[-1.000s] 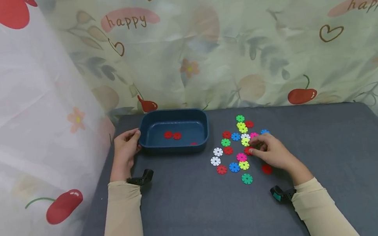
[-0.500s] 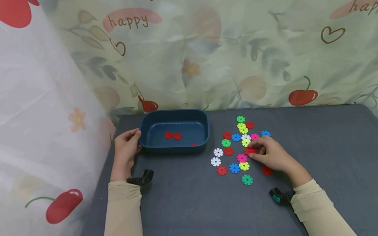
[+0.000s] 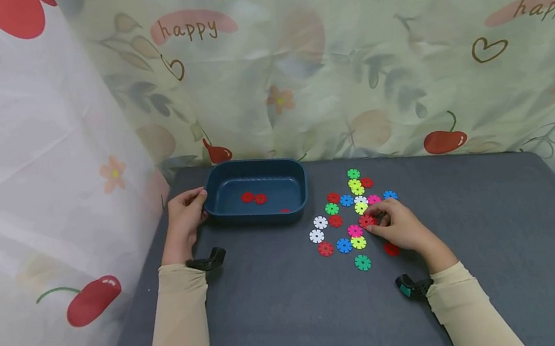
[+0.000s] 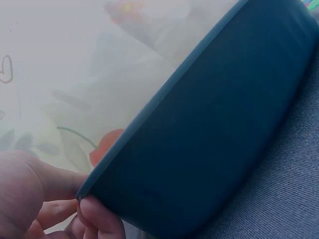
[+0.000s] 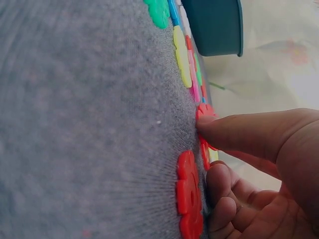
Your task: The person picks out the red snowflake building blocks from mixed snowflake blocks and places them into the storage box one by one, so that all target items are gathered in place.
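Observation:
My left hand point(image 3: 186, 222) grips the left rim of a dark blue rectangular tub point(image 3: 259, 219), thumb on the rim and fingers curled beneath it, as the left wrist view shows too. Inside lie a few red notched plastic discs point(image 3: 260, 199). Among the scattered discs, my right hand point(image 3: 399, 224) pinches another red disc point(image 3: 366, 221) between thumb and forefinger. In the right wrist view the thumb covers part of this red disc point(image 5: 205, 154), and the other fingers are curled. A further red disc point(image 5: 189, 196) lies on the cloth just under the hand.
Between the tub and my right hand lie several loose discs, including a green disc point(image 3: 363, 262), a white disc point(image 3: 316, 236) and a blue disc point(image 3: 344, 245). Dark grey cloth point(image 3: 295, 315) covers the table. A patterned curtain point(image 3: 318, 81) stands behind.
My right thumb and forefinger have shifted slightly left over the red disc, which now shows more fully between them. The left hand and the tub stay in place.

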Tool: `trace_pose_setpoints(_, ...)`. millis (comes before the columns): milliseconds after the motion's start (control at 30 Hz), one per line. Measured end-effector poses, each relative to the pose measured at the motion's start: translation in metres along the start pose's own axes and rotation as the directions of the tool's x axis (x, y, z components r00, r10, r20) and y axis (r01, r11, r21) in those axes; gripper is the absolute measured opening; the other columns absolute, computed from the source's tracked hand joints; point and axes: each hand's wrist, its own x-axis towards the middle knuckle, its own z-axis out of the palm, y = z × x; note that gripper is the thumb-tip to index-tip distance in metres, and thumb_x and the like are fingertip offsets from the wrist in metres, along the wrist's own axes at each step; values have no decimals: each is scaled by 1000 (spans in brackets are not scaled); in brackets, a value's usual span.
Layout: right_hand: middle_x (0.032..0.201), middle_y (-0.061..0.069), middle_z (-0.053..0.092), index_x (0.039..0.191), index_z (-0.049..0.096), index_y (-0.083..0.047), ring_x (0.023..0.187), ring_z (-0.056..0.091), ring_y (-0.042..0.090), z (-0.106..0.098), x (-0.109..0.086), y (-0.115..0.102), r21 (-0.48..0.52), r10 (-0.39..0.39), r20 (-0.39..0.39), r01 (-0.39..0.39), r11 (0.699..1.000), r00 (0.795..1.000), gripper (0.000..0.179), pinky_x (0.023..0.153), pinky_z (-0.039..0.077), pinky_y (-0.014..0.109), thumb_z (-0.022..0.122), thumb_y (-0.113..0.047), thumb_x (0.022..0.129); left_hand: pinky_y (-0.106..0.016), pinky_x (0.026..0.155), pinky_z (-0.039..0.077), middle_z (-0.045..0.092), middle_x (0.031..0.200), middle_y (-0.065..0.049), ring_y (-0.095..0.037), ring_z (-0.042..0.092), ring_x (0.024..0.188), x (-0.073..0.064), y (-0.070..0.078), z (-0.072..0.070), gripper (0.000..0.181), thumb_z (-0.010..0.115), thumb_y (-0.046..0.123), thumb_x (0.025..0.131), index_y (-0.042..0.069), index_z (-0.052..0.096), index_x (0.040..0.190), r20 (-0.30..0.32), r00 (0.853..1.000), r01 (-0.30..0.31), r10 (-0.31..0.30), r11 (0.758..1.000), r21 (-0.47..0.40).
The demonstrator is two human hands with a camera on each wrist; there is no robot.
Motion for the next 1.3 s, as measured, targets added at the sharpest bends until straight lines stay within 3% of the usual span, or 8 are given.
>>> trace_pose_setpoints(500, 103, 14, 61, 110, 70, -3, 82, 56, 22, -1, 1, 0, -1, 45, -26, -45, 999, 999, 19, 66, 48, 33, 78, -15, 97, -20, 71, 53, 60, 126, -11, -8, 56, 82, -1, 3, -1, 42, 61, 28, 110, 5, 65, 145, 17, 1000, 19, -19, 1000, 5)
trace_pose_setpoints(1033, 97, 13, 66, 114, 67, 0, 75, 57, 18, -3, 1, -3, 119, 52, -39, -47, 992, 998, 26, 63, 50, 26, 77, -18, 99, -19, 69, 52, 60, 130, -16, -11, 57, 82, 0, 2, -1, 41, 61, 27, 110, 4, 65, 144, 17, 1000, 7, -6, 1000, -12)
trace_pose_setpoints(1300, 98, 14, 66, 116, 67, 0, 76, 60, 18, -3, 0, -8, 184, 85, -48, -75, 980, 995, 27, 67, 53, 26, 76, -19, 100, -19, 69, 53, 60, 123, -11, -9, 57, 80, 1, -1, -1, 40, 62, 27, 109, 5, 66, 143, 11, 1000, 11, -11, 1000, -15)
